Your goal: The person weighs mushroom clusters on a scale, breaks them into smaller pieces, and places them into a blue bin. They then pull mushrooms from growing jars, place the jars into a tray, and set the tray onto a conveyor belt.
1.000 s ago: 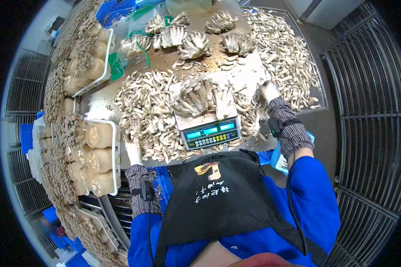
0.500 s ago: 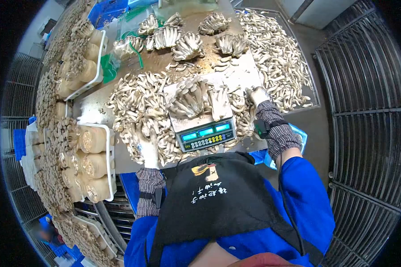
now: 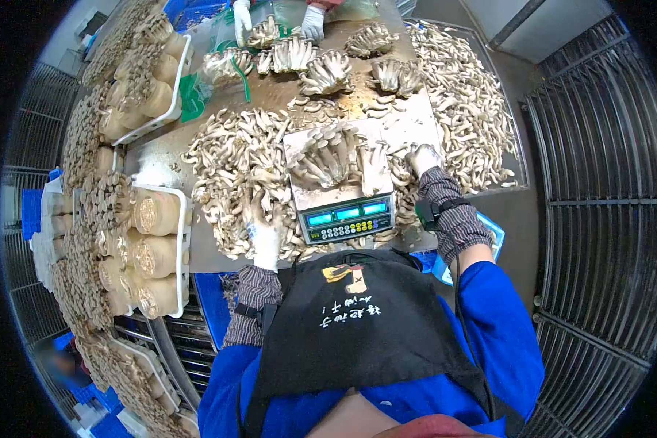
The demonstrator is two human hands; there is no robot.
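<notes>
Loose cream-and-grey mushrooms (image 3: 233, 139) piled on the metal surface (image 3: 150, 164), left of and around the black-and-silver digital scale (image 3: 348, 223). Scale has three lit blue windows; a big grey-capped mushroom cluster (image 3: 325, 157) and a slimmer pale bunch (image 3: 374, 168) sit on its plate. White-gloved left hand (image 3: 265, 237) is in the pile just left of the scale, fingers partly lost among stems; can't tell if they pinch anything. White-gloved right hand (image 3: 423, 159) is at mushrooms right of the scale, fingers bent down; grip unreadable. White board (image 3: 420, 120) lies just beyond it. Co-worker's two white-gloved hands (image 3: 242, 22) are at the far edge, near more clusters (image 3: 325, 73). White plastic crates (image 3: 185, 255) with bottles stand at left.
</notes>
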